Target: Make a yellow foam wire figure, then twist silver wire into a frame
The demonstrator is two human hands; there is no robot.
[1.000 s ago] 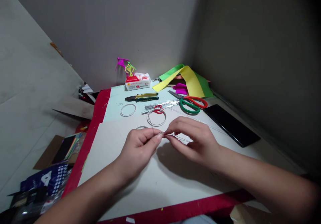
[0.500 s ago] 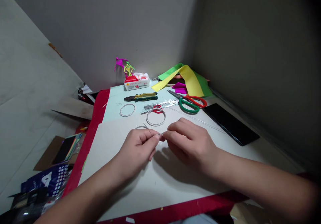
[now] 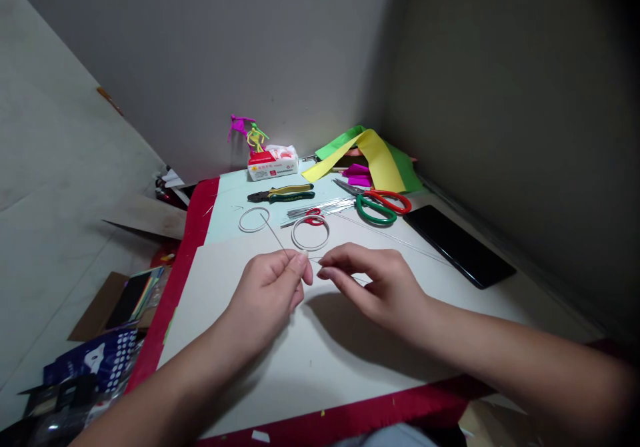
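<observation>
My left hand (image 3: 273, 283) pinches a thin grey wire (image 3: 274, 233) between thumb and fingers. One length of this wire slants up and away toward the far left. Another short length runs from the left fingertips to my right hand (image 3: 377, 280). The right thumb and index finger close on it at their tips, and a bit of wire shows past them. Beyond the hands lie two rings, a larger white ring (image 3: 311, 247) and a smaller ring (image 3: 254, 209). The wire's middle is hidden in the left hand.
Pliers (image 3: 281, 193), a bundle of wires (image 3: 325, 209), large scissors (image 3: 375, 208) and a black phone (image 3: 459, 245) lie on the table. At the back are a tissue box (image 3: 273, 167), small figures (image 3: 255, 139) and yellow-green paper (image 3: 383, 160). The table's red edge (image 3: 165, 300) runs along the left.
The hands have moved slightly apart. The wire's free length swings up from a low curve to a straight slant, and the right fingers have loosened from the left fingertips.
</observation>
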